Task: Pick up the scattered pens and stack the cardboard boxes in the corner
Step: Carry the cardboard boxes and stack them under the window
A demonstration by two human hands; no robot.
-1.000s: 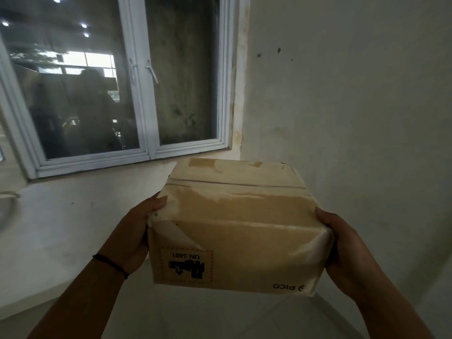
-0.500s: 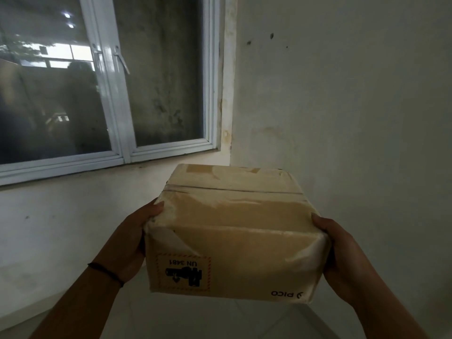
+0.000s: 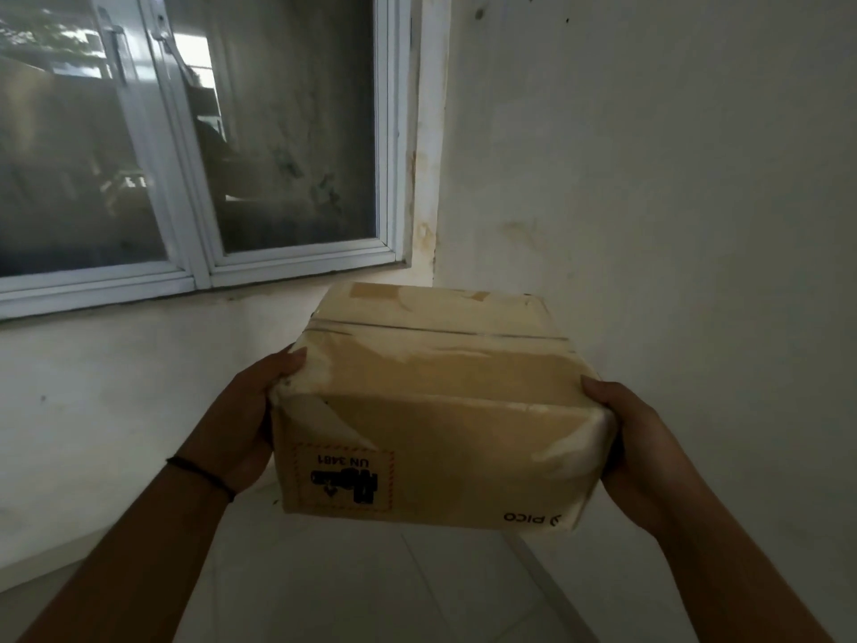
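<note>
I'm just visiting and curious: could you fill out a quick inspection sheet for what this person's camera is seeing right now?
Surface: pale tiled floor, seen below the box; no table in view.
Job's things: one taped cardboard box, held in the air, its printed label upside down; no pens seen.
Clutter: nothing seen.
Grippers: left hand holds the box's left side; right hand holds its right side, fingers hidden behind or under it.
Cables: nothing seen.
Surroundings: white-framed window on the left, stained wall on the right, meeting in a corner.

Matt brown cardboard box [image 3: 431, 438] with glossy, wrinkled tape; rough stained plaster wall [image 3: 649, 178]; smooth pale floor tiles [image 3: 371, 587].
</note>
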